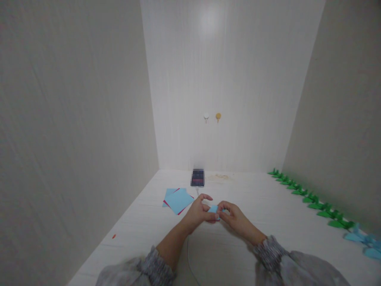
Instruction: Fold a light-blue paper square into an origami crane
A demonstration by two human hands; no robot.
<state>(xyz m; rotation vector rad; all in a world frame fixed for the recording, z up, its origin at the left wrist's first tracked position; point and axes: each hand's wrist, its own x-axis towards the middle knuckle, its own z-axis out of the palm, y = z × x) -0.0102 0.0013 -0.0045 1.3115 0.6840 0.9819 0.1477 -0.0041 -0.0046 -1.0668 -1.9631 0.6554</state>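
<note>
Between my two hands is a small folded piece of light blue paper (213,209), held just above the white table. My left hand (199,211) grips its left side with thumb and fingers, the index finger raised and curved over it. On the right side my right hand (230,214) pinches the paper's edge between thumb and fingertips. Part of the paper is hidden behind the fingers. To the left of my left hand lies a loose stack of square paper sheets (178,200), light blue on top with red edges showing beneath.
A phone (198,177) stands near the back wall, its white cable (188,254) running toward me. Along the right wall runs a row of green folded paper figures (312,200), with light blue ones (355,235) nearer. A small red piece (114,236) lies at left. Two hooks (218,116) are on the back wall.
</note>
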